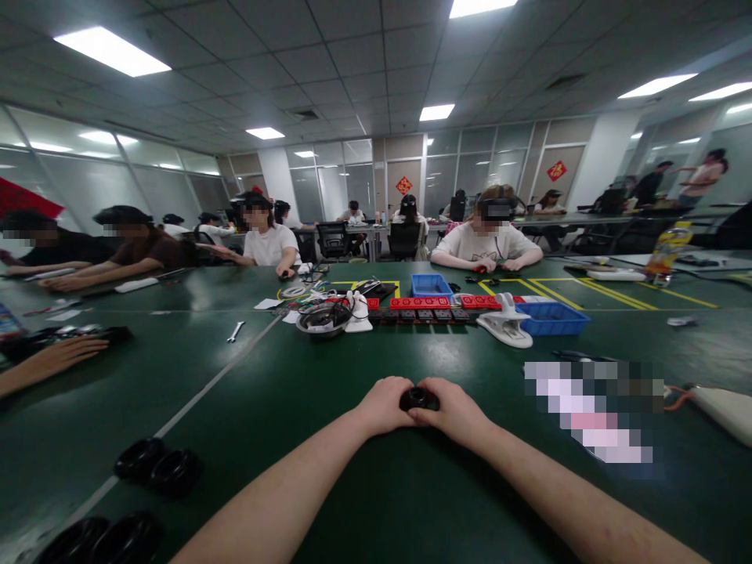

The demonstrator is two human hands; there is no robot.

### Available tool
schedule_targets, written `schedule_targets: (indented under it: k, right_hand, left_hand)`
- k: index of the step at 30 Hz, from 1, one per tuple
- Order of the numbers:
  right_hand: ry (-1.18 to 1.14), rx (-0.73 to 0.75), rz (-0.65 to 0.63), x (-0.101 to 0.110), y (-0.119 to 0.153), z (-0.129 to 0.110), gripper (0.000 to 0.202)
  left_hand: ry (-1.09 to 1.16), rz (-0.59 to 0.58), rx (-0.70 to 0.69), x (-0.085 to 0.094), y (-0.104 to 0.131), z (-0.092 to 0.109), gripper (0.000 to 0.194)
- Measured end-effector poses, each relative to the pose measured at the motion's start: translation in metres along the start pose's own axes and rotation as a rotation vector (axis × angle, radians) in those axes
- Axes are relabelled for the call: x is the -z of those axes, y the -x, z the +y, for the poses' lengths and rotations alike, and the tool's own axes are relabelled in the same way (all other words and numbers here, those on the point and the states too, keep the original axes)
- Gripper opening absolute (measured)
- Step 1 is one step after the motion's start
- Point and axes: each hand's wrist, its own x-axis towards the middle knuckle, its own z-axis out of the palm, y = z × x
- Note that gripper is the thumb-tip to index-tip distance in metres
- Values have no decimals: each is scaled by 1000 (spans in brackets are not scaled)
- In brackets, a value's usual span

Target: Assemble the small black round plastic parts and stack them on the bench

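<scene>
Both my hands close around a small, glossy black round part [419,398] with a hollow top, low over the green table. My left hand [386,405] grips it from the left with the fingers curled behind. From the right, my right hand [457,409] wraps it, the thumb lying across its front. The part's underside and far side are hidden by my fingers. Away to the left lie two black ring-shaped parts [141,460], touching each other. More black rings [126,539] sit at the lower left edge of the view.
Ahead stand a row of red sockets [420,303], a metal bowl [323,319], a white clamp [506,321] and blue trays [552,318]. A wrench [236,332] lies left. Another person's hand [70,356] rests at far left. People sit across the table.
</scene>
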Motion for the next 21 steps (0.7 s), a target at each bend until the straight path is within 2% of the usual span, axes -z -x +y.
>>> schedule_targets:
  k: [4,7,10,13,16,21]
  right_hand:
    - [-152,48,106,4,-2,-3,26]
    - [-266,9,214,11,-5,-3,30]
    - [-264,-43,288,19,-9,-1,27]
    - [-261,-134,276,25,-12,3,29]
    - [-359,-218,245,30,-15,8,29]
    - [-368,-219,317,36,-17,15,28]
  left_hand:
    - [43,-2,0,1,0,0,42]
    - [58,-6,19,3,0,1,44]
    - [74,-11,42,4,1,2,43]
    - [76,0,48,4,1,3,39]
    - [58,36,76,4,1,0,33]
    - [39,81,148,3,0,-4,30]
